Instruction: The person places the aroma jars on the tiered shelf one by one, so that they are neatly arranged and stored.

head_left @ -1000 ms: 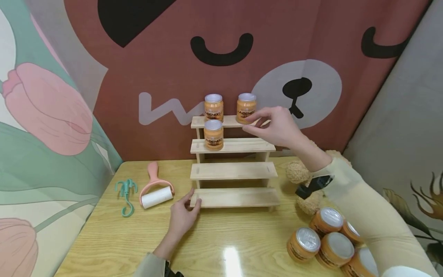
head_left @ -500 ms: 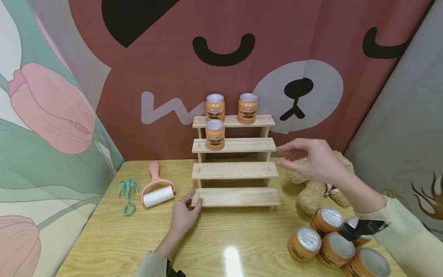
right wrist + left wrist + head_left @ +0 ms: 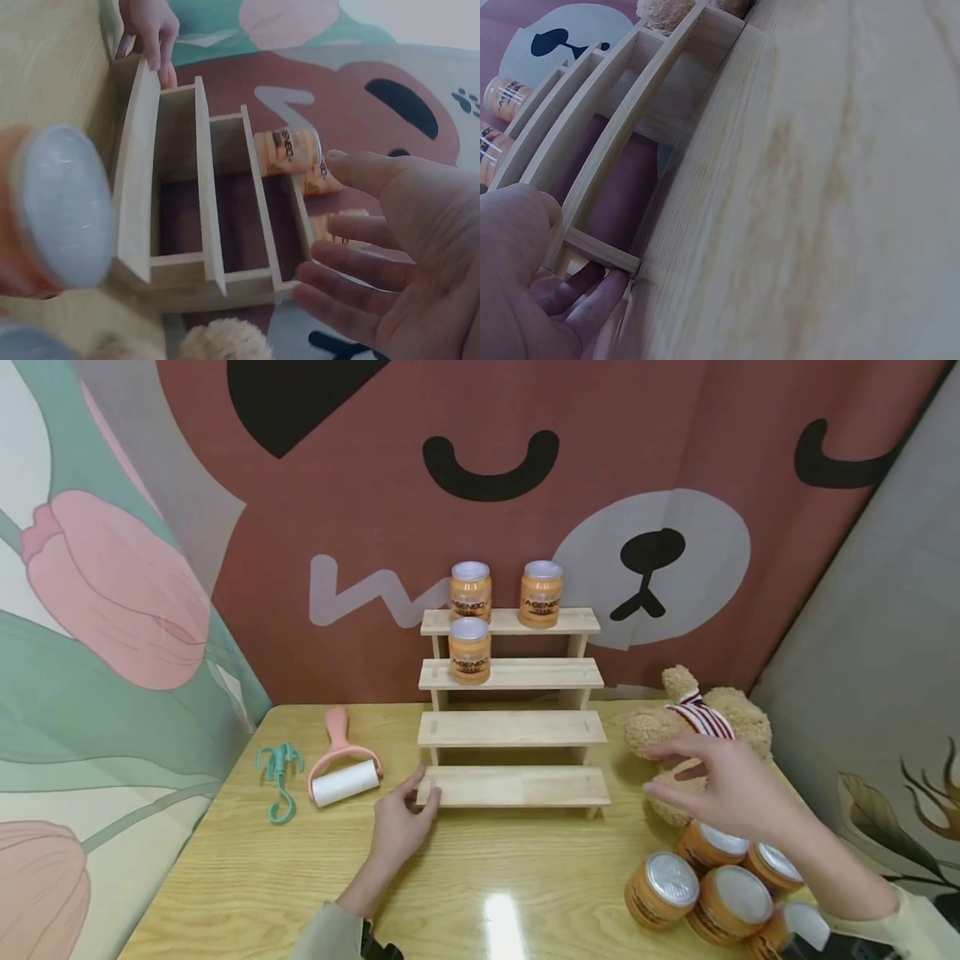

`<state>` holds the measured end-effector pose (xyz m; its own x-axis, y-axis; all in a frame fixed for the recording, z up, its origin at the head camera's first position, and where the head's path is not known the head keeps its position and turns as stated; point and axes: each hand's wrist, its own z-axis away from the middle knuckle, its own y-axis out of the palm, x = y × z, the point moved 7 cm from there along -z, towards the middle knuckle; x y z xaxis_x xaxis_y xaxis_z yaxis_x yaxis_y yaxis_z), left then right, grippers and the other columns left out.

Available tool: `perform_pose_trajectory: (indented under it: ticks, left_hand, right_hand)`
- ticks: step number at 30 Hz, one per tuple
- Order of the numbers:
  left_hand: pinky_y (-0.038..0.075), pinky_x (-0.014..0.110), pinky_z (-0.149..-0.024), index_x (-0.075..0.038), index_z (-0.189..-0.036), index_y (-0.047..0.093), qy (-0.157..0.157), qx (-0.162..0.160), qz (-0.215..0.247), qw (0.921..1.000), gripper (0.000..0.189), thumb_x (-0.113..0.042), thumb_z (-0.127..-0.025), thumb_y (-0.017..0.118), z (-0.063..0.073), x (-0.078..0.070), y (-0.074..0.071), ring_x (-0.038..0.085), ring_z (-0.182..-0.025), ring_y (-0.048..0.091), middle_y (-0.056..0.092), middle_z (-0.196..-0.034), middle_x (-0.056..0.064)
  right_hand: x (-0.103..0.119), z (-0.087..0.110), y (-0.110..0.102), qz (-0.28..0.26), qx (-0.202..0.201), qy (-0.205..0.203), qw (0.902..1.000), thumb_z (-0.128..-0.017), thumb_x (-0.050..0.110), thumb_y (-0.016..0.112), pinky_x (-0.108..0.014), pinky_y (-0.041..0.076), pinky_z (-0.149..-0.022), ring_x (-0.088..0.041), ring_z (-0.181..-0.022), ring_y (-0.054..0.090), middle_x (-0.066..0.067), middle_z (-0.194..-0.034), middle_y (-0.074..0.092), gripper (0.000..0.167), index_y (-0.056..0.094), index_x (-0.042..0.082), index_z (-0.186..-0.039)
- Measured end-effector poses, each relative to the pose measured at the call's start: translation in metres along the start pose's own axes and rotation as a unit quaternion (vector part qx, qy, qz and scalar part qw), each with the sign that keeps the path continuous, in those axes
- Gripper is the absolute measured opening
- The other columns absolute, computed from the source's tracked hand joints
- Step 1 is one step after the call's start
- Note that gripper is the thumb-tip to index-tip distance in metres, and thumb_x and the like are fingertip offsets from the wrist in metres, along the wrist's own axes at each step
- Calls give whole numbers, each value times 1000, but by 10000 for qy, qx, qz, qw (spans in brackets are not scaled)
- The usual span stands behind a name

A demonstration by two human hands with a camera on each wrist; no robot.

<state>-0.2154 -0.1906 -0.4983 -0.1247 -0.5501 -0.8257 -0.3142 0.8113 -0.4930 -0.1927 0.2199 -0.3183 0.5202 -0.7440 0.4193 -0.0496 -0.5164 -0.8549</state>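
Note:
A four-step wooden display rack (image 3: 512, 728) stands on the table. My left hand (image 3: 401, 822) holds the left end of its lowest step, thumb at the front and fingers round the side support (image 3: 600, 249). Two orange jars with pale lids, one left (image 3: 471, 591) and one right (image 3: 542, 594), stand on the top step. A third jar (image 3: 470, 652) is on the left of the step below. My right hand (image 3: 723, 781) holds nothing, fingers spread, above several more orange jars (image 3: 660, 890) grouped at the front right. It partly hides a teddy bear (image 3: 703, 718).
To the left of the rack lie a pink-handled lint roller (image 3: 343, 768) and a green hook (image 3: 279, 781). Behind the table (image 3: 247, 877) hangs a curtain (image 3: 360, 518) with a bear print.
My right hand has drawn back from the right jar on the top step, moving right and down to the grouped jars. The left hand keeps its hold on the rack.

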Motion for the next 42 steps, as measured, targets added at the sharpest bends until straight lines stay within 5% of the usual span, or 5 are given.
perform_pose_trajectory:
  ticks: [7, 17, 25, 36, 42]
  left_hand:
    - [57, 23, -70, -4, -142, 67, -48, 33, -4, 10000, 51, -21, -96, 80, 0, -1, 0, 14, -78, 68, 78, -102, 19]
    - [56, 22, -69, -5, -143, 67, -52, -17, -67, 10000, 52, -21, -95, 81, 0, 0, 0, 15, -78, 68, 78, -101, 20]
    - [54, 21, -66, -5, -142, 67, -38, -31, -67, 10000, 51, -21, -96, 81, 0, 0, 1, 13, -74, 64, 77, -97, 17]
    - [53, 20, -63, -4, -140, 69, -8, -146, -15, 9999, 50, -18, -94, 82, 3, 1, -2, 10, -70, 66, 78, -94, 19]
    - [51, 19, -61, -4, -141, 68, -6, -56, 63, 10000, 50, -18, -95, 80, 1, -3, -1, 9, -68, 62, 75, -91, 17]
  right_hand:
    - [-21, 30, 18, -328, 484, 318, 9978, -93, 33, 84, -25, 62, -73, -9, -96, 74, 2, -118, 77, 31, 77, 25, -123]
    - [-30, 56, 45, -401, 1094, -45, 9932, -92, 38, 84, -26, 61, -72, 5, -96, 67, 2, -118, 76, 42, 74, 19, -128]
    - [-27, 68, 68, -1562, 2316, -335, 9596, -92, 39, 84, -26, 62, -73, -4, -105, 70, -16, -131, 70, 62, 64, 9, -142]
    - [-25, 66, 75, -495, 2177, -636, 9727, -84, 52, 89, -25, 52, -74, 3, -98, 61, 17, -115, 70, 54, 67, 28, -127]
    - [-26, 58, 70, -781, 2356, -596, 9669, -91, 48, 83, -25, 54, -72, 4, -96, 63, 17, -112, 69, 46, 65, 25, -127]
